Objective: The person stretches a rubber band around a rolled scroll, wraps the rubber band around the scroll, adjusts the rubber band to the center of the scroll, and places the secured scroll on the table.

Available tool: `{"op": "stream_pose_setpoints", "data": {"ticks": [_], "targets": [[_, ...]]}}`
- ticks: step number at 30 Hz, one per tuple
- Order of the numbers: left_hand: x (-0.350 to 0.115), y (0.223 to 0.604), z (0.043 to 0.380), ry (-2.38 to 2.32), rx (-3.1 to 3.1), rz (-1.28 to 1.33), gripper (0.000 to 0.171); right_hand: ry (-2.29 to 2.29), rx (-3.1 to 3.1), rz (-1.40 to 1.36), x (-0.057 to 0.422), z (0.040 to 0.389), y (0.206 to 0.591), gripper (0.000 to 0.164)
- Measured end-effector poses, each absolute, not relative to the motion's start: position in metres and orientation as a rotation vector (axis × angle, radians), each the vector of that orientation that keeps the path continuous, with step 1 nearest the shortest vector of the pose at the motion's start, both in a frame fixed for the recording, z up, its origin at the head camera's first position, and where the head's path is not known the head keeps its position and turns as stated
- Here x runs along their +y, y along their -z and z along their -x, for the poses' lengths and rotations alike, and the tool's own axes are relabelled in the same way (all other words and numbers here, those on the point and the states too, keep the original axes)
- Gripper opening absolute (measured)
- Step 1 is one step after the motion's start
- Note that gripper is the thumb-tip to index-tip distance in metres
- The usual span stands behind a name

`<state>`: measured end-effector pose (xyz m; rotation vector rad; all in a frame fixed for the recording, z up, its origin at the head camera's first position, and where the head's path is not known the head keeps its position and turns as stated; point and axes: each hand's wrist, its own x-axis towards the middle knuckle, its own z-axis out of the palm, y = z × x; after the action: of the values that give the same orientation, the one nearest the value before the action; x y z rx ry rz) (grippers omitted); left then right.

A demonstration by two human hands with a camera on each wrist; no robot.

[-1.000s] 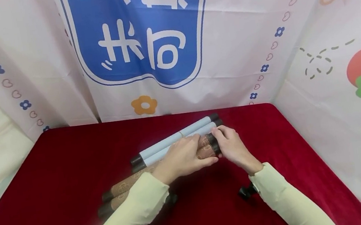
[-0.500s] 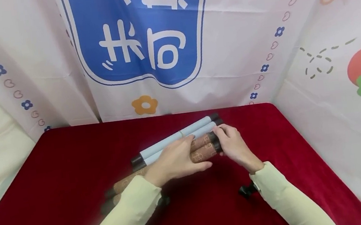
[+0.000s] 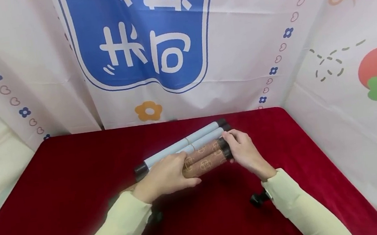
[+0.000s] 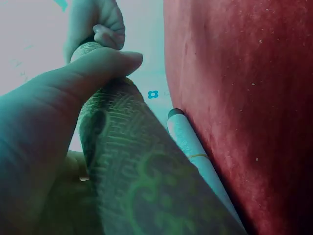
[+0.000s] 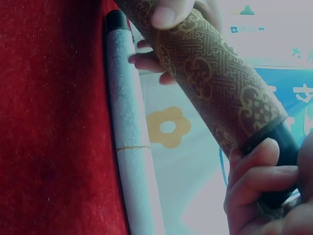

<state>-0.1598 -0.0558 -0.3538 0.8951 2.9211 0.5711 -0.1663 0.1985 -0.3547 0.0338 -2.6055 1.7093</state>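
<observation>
Two brown scrolls [image 3: 205, 165] with gold pattern and black end knobs lie side by side, held at a slant in the head view. My left hand [image 3: 167, 177] holds them around their middle. Its thumb [image 4: 110, 63] lies across the near roll in the left wrist view. At the right end, my right hand [image 3: 245, 151] grips the black knobs [image 5: 274, 142], its fingers curled round them. Just behind are two light blue scrolls [image 3: 181, 144] with black ends, each tied with thin string. My left hand and sleeve hide the left part of the brown scrolls.
A red velvet cloth [image 3: 221, 215] covers the table. White printed curtains [image 3: 235, 41] with a blue sign stand at the back and sides. A small black device [image 3: 258, 200] shows beside my right wrist.
My left hand has slid left along the brown scrolls, baring more of their right part. My right hand stays at the right end; the blue scrolls stay in place.
</observation>
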Motion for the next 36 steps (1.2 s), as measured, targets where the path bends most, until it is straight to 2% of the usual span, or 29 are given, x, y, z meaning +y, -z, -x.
{"op": "stream_pose_setpoints", "data": {"ticks": [5, 10, 18, 23, 25, 31, 36], "targets": [[-0.040, 0.354, 0.166, -0.704, 2.935, -1.009, 0.077, -1.681, -2.614, -0.026, 0.196, 0.167, 0.354, 0.039], [-0.040, 0.360, 0.168, -0.737, 2.912, -0.966, 0.069, -1.696, -2.621, -0.043, 0.197, 0.166, 0.354, 0.040], [-0.076, 0.370, 0.157, -0.796, 2.889, -0.954, 0.064, -1.706, -2.628, -0.029, 0.203, 0.165, 0.354, 0.040], [-0.097, 0.376, 0.149, -0.748, 2.885, -0.934, 0.081, -1.724, -2.721, -0.001, 0.209, 0.167, 0.356, 0.044], [-0.102, 0.379, 0.147, -0.729, 2.900, -0.928, 0.083, -1.710, -2.778, 0.018, 0.213, 0.168, 0.358, 0.046], [-0.101, 0.388, 0.149, -0.717, 2.980, -0.934, 0.055, -1.545, -2.922, 0.057, 0.217, 0.174, 0.366, 0.056], [-0.093, 0.394, 0.150, -0.668, 3.038, -0.882, 0.050, -1.286, -3.047, 0.003, 0.210, 0.176, 0.375, 0.062]]}}
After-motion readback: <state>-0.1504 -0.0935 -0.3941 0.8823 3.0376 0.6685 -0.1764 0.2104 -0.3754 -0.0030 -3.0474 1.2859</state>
